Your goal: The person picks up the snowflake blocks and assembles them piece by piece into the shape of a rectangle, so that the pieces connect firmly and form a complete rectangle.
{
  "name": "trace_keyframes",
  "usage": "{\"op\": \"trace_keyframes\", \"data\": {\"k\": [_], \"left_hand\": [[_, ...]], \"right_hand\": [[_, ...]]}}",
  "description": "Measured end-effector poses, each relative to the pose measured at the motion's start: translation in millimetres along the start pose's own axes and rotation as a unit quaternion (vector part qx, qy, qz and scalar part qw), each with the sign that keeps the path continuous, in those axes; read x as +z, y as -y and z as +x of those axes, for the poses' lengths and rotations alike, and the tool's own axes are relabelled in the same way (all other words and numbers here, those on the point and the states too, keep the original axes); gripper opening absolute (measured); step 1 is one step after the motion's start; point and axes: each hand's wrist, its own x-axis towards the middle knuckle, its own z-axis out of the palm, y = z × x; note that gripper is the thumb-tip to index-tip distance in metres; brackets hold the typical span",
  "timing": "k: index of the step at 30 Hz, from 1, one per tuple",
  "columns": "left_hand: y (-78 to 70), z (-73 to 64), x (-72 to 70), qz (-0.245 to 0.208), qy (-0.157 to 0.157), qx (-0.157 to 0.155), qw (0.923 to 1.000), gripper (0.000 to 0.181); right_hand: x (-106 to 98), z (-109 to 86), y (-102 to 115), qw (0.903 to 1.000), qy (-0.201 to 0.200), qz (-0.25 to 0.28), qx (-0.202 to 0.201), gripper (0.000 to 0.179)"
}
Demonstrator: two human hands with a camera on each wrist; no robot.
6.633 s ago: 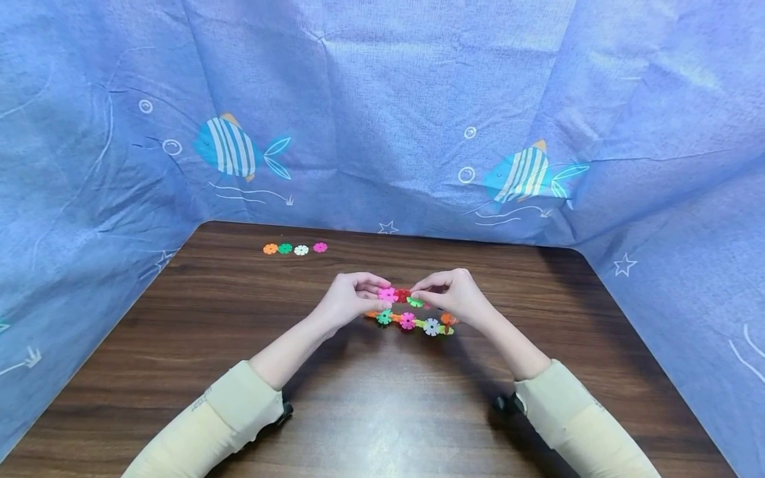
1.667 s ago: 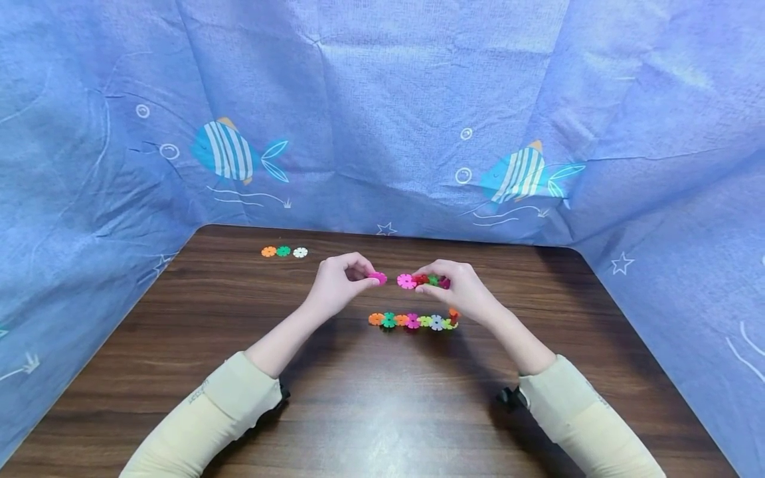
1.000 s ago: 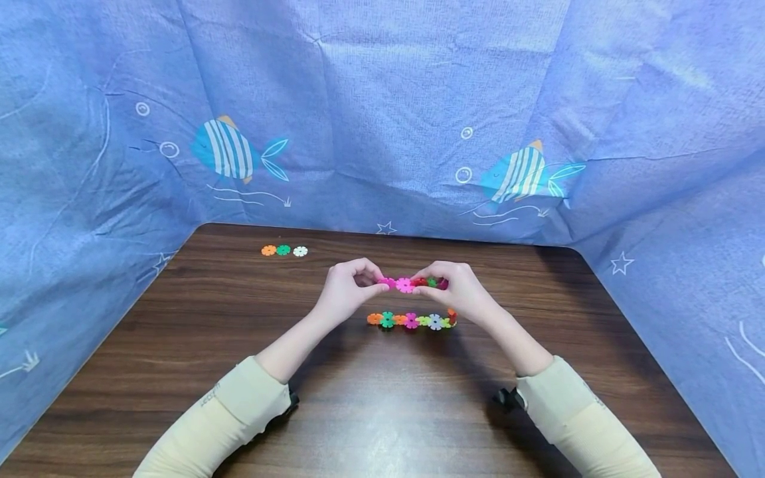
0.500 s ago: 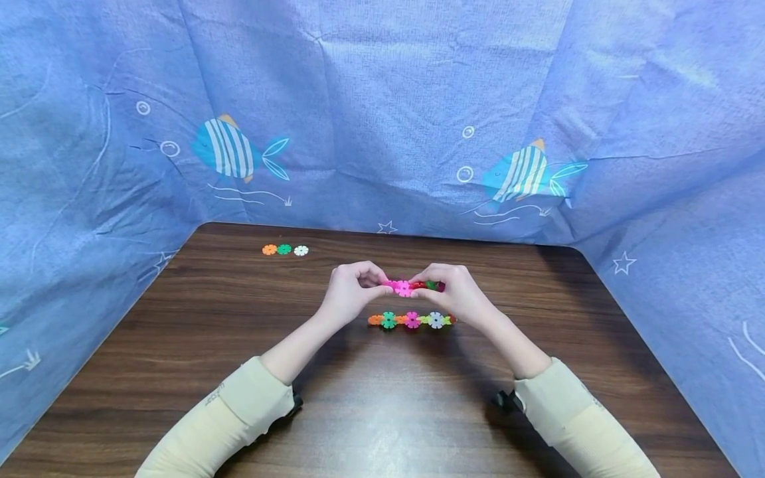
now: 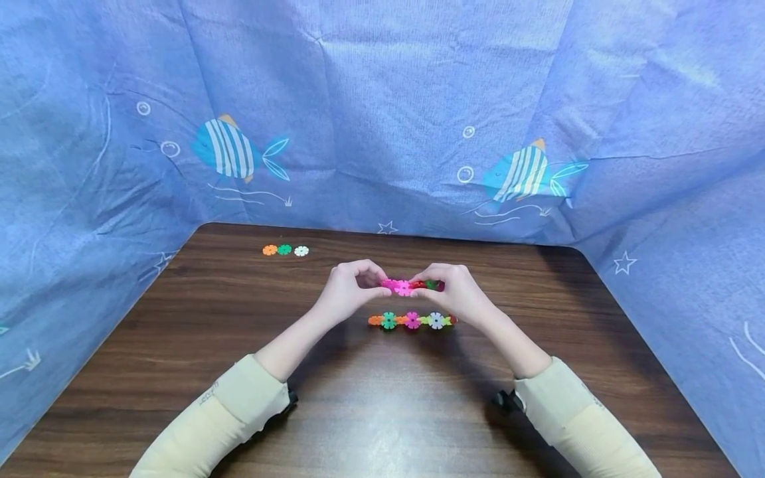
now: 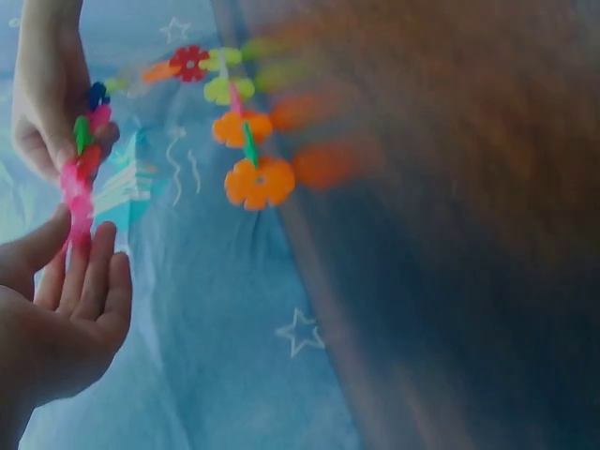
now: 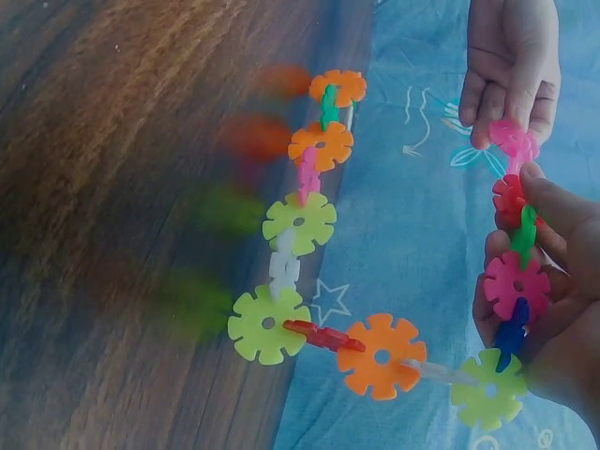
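Observation:
My left hand [image 5: 349, 292] pinches a magenta snowflake disc [image 5: 388, 284] between thumb and fingers. It meets the light pink disc [image 5: 404, 288] at the end of a chain of notched plastic discs; how deep the slots fit cannot be seen. Close by, my right hand [image 5: 457, 292] grips that chain around its red disc [image 7: 509, 199] and green disc [image 7: 527, 232]. From there the chain bends round past a yellow-green disc [image 7: 488, 389] and an orange disc [image 7: 382, 356]. Its other end, with another orange disc [image 6: 260, 183], hangs nearer me, just above the tabletop.
Loose orange [image 5: 270, 250], green [image 5: 284, 249] and white discs [image 5: 301, 251] lie at the back left of the wooden table [image 5: 197, 318]. A blue fish-print curtain [image 5: 382, 133] surrounds the far side and both flanks.
The magenta disc has left the loose row at the back, in my left hand. That hand has moved right, bringing it against the chain's light pink end. Lately the hands barely move.

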Motion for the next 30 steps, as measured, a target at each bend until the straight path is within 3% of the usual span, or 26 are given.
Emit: {"op": "trace_keyframes", "data": {"k": [4, 9, 17, 30], "left_hand": [[3.5, 4.7, -14.2, 0.013, 0.024, 0.004, 0.9996, 0.027], [13.5, 12.8, -37.6, 0.04, 0.025, 0.007, 0.9989, 0.036], [39.7, 20.8, -71.7, 0.126, 0.017, -0.007, 0.9918, 0.045], [87.3, 27.8, -115.7, 0.172, 0.036, -0.045, 0.9833, 0.052]], "right_hand": [[-2, -1.5, -2, 0.9998, 0.002, -0.006, 0.018, 0.017], [-6, -2.2, -3, 0.9993, 0.006, -0.004, 0.036, 0.015], [-9, -1.7, -4, 0.9984, 0.023, 0.0, 0.051, 0.015], [-10, -3.2, -8, 0.9985, 0.027, -0.003, 0.047, 0.015]]}}
